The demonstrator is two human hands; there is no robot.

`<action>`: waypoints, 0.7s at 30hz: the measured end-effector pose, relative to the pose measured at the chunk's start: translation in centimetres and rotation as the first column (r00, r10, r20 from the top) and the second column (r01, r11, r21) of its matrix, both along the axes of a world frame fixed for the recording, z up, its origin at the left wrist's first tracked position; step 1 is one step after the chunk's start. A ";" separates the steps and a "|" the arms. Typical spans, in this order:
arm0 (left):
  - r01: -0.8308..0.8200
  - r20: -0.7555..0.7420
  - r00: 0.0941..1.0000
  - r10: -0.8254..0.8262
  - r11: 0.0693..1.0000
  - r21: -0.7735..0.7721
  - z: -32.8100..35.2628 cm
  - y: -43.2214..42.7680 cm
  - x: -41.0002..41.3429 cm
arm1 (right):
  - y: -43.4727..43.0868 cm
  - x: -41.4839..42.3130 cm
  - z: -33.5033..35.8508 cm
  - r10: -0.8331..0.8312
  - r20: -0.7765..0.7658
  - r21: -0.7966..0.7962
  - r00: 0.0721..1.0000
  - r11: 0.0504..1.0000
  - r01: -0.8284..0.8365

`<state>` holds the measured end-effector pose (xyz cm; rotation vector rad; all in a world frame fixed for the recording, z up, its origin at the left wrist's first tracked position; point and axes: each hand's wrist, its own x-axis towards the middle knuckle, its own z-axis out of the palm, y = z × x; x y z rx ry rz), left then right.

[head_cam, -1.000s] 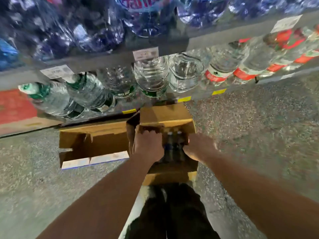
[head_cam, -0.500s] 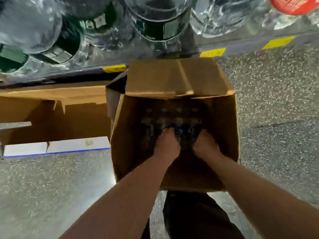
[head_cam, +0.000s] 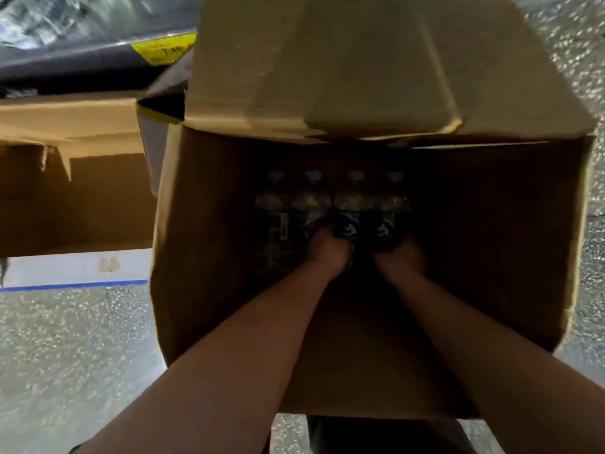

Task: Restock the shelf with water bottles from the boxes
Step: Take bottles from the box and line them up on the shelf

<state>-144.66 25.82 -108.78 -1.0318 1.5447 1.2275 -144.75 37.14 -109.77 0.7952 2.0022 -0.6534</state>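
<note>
Two bare arms: left forearm [head_cam: 229,355] and right forearm [head_cam: 474,339], uncovered from the lower frame edge to the wrists. The left hand [head_cam: 329,252] and right hand [head_cam: 401,257] are bare too, both in deep shadow, with the fingers too dark to make out. Sliver of dark fabric [head_cam: 73,449] at the bottom-left by the left arm, maybe a sleeve hem, too small to tell. Dark garment [head_cam: 376,435] at bottom centre between the arms: near-black, plain, blurred, reads as trousers.
</note>
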 end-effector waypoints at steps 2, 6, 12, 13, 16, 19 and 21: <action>-0.034 0.053 0.998 0.032 0.999 0.038 -0.4 -0.5 -0.6 | 0.3 0.0 0.0 -0.004 -0.040 -0.013 0.999 1.000 0.003; -0.010 0.115 0.993 -0.009 0.987 0.162 -0.1 0.3 -2.1 | 0.8 -0.3 -0.5 -0.086 -0.018 -0.064 0.996 0.994 0.085; -0.163 0.188 0.974 0.128 0.970 0.182 -0.9 1.1 -2.4 | 1.1 -0.5 -1.1 -0.283 0.067 -0.126 0.957 0.949 0.289; -0.197 0.201 0.967 0.159 0.963 0.186 -0.9 1.1 -2.5 | 1.2 -0.7 -1.1 -0.328 0.070 -0.120 0.942 0.935 0.334; -0.255 0.179 0.957 0.229 0.958 0.134 -0.6 0.9 -2.3 | 1.5 -1.1 0.2 -0.512 0.143 -0.158 0.847 0.833 0.530; -0.255 0.152 0.959 0.239 0.963 0.090 0.9 -0.1 -2.0 | 1.0 -1.4 2.2 -0.553 0.211 -0.232 0.806 0.773 0.591; -0.252 0.095 0.965 0.245 0.965 0.076 2.5 -1.2 -1.7 | 0.3 -1.3 3.8 -0.549 0.207 -0.251 0.810 0.771 0.586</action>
